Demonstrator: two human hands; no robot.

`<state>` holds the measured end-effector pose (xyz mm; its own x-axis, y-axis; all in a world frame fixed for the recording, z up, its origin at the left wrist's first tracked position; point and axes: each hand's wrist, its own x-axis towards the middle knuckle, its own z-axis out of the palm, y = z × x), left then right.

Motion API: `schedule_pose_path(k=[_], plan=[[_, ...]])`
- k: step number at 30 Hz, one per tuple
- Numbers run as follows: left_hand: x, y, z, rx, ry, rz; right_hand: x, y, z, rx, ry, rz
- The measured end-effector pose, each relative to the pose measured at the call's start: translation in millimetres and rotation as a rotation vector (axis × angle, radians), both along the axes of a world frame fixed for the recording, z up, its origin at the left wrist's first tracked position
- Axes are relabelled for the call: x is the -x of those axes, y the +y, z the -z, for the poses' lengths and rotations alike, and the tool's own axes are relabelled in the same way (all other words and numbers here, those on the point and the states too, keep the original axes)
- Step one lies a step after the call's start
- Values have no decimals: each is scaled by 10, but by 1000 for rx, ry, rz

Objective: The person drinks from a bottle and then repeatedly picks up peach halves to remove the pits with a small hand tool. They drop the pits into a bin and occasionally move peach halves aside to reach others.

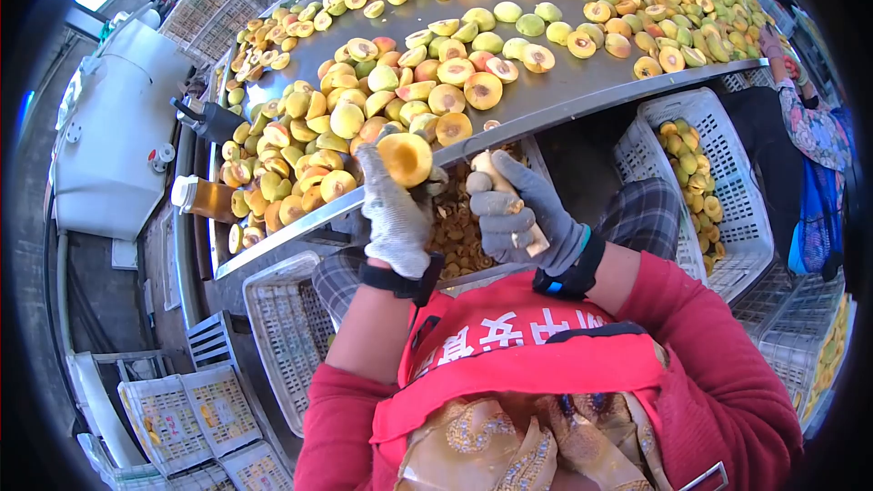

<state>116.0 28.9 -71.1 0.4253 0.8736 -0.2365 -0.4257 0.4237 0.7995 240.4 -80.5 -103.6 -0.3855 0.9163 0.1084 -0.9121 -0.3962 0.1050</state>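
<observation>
Head view: left hand [393, 214], gloved, fingers closed around one fruit half [406, 160], cut face showing, at the near edge of the tabletop [568, 91]; right hand [526, 215], gloved, fingers wrapped round a pale handle [489, 167], just right. Loose fruit halves [482, 90] spread beyond; white crate [747, 184] at right, holding more.
</observation>
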Motion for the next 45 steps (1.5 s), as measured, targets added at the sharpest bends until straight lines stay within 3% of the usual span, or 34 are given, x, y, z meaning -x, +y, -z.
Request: schedule_pose_path(k=[3,5,8,11,15,18,19,21,24,27,28,29,31,35,41,45], plan=[[413,174,-57,-197,149,-79,-87,-45,59,140,-129,67],[881,230,-258,-386,420,-203,-149,-94,114,146,-198,92],[1876,532,-401,-630,1198,-162,-244,-157,137,172,-271,121],[2187,611,-504,-794,2036,-76,-253,-160,191,195,-317,129],[1744,821,-322,-794,1619,-38,-143,-111,129,220,-442,106],[1316,1119,38,-843,1773,150,-43,-132,2,288,-547,118],[1137,1140,93,-868,1797,311,-39,-147,-6,288,-559,121],[1003,1259,362,-836,1880,272,-43,-177,-13,292,-582,127],[946,1345,619,-853,1589,102,-33,-192,-23,319,-634,139],[852,1219,530,-822,1407,68,-13,-160,-69,236,-1010,108],[835,1154,539,-755,1043,1,16,-134,-230,237,-1111,94],[806,1080,550,-816,933,-153,44,-93,-307,199,-1187,99],[740,772,183,-511,586,-4,113,-19,-412,123,-1333,97],[649,199,-41,-303,361,150,255,120,-531,-173,-1472,190],[621,-136,24,46,-160,280,289,20,-539,-140,-1452,111],[545,-224,68,-158,-119,177,340,-1,-410,-142,-1382,145]])
